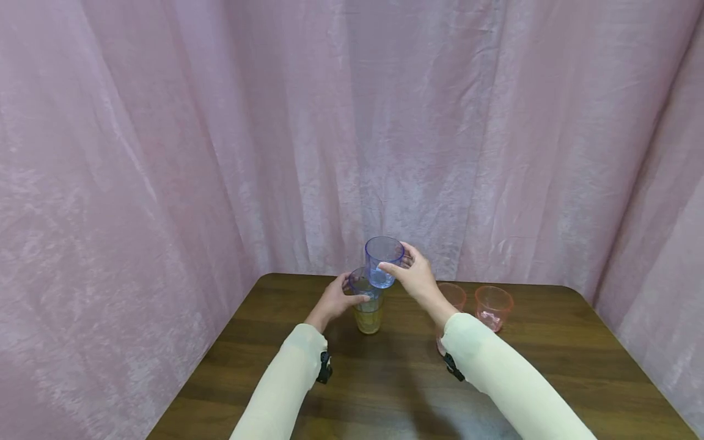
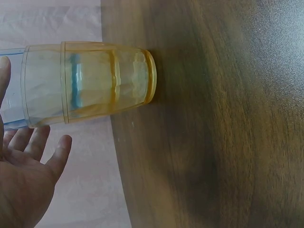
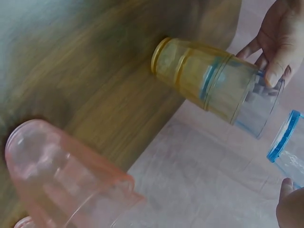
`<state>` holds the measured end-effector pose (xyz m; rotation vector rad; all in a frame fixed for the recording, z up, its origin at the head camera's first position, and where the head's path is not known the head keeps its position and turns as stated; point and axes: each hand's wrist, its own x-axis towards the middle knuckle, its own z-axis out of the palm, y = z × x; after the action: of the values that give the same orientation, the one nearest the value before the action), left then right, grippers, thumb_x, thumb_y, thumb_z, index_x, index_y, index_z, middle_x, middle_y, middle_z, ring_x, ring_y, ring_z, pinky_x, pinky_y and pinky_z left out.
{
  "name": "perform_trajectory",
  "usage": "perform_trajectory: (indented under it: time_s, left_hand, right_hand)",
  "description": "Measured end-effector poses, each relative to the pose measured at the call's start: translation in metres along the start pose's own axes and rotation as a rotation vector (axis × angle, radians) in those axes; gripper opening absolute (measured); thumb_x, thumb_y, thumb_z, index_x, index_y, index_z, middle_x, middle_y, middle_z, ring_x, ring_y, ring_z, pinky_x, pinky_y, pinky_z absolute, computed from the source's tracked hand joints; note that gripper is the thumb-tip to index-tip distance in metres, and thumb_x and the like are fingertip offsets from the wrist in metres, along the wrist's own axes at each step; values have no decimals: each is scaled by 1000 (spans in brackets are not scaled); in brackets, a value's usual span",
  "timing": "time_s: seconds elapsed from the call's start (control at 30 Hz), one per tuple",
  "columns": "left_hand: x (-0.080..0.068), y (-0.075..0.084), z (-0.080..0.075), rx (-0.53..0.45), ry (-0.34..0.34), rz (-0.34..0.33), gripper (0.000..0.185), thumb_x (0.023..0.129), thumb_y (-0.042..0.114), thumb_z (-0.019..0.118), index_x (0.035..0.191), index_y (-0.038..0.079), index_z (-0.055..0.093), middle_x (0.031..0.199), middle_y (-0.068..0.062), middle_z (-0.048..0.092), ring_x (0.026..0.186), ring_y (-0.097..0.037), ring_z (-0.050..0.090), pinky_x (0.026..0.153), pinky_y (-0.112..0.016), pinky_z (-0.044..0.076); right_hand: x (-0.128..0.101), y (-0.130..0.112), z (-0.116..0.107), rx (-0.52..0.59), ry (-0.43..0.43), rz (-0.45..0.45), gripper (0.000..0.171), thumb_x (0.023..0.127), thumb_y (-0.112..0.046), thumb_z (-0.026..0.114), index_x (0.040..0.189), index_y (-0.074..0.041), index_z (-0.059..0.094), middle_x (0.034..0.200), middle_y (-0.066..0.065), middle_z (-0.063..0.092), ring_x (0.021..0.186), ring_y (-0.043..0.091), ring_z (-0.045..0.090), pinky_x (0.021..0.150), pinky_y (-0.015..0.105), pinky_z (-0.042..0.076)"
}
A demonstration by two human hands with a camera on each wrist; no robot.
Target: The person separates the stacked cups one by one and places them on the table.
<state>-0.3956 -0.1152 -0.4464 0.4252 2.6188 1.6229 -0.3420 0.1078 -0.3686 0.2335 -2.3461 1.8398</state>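
right hand (image 1: 419,275) grip pinches blue cup (image 1: 383,261) above stacked cups (image 1: 367,302); left hand (image 1: 337,299) grip curled round stack on bench (image 1: 550,373).

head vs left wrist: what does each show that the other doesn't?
Head only: the right hand holding a blue cup in the air above the stack, two pink cups on the table's right side, both sleeves.
Left wrist only: a close side view of the stack, with a blue cup's base showing through the yellow cups.
Both: the left hand at the stack, the wooden table, the pink curtain.
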Motion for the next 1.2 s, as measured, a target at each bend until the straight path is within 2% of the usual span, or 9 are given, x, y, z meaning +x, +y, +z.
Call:
perform_trajectory:
  time_s: [0.1,0.3,0.63,0.8,1.0,1.07,1.2]
  left_hand:
    - [0,0,0,0,6,-9,84,80,28,85,147,4,41,145,-17,50,135,-35,45,110,-48,38]
    - [2,-1,1,10,8,-5,84,81,28,85,148,3,40,145,-18,50,134,-35,46,108,-48,40]
    - [4,-2,-2,8,0,-46,89,79,34,86,150,8,39,148,-17,47,136,-33,44,107,-50,41]
    - [5,-2,-2,7,4,-42,89,78,35,86,149,8,40,148,-17,46,137,-33,44,108,-50,40]
    - [4,-2,-2,1,2,-44,87,78,33,87,147,8,42,148,-18,47,136,-34,44,108,-51,39]
    - [4,-2,-2,-2,1,-44,87,78,33,87,147,8,42,148,-18,47,137,-34,44,108,-51,39]
    - [4,-1,-1,-4,5,-45,86,78,34,86,147,9,42,148,-17,47,137,-34,43,109,-51,39]
  right_hand:
    - [-4,0,-9,-8,-4,0,102,80,-51,79,157,-11,25,154,19,37,140,37,37,112,48,35]
    - [-11,1,-31,-1,25,1,97,84,-45,78,157,-9,25,149,21,42,139,35,40,111,45,36]
    - [-20,6,-74,43,44,-12,94,88,-37,77,157,-6,21,149,20,43,140,34,39,113,43,35]
    - [-26,5,-94,-3,85,-15,94,89,-37,76,157,-5,21,149,18,44,139,32,41,110,42,38]
    - [-39,9,-117,-36,111,-20,93,91,-36,74,157,-2,19,151,21,41,140,34,39,114,43,33]
    - [-44,12,-125,-48,123,-16,92,91,-36,73,157,-2,18,151,21,41,140,34,39,113,40,34]
    - [-51,17,-139,-70,168,-16,89,92,-34,72,156,-1,20,150,21,42,138,34,41,107,25,39]
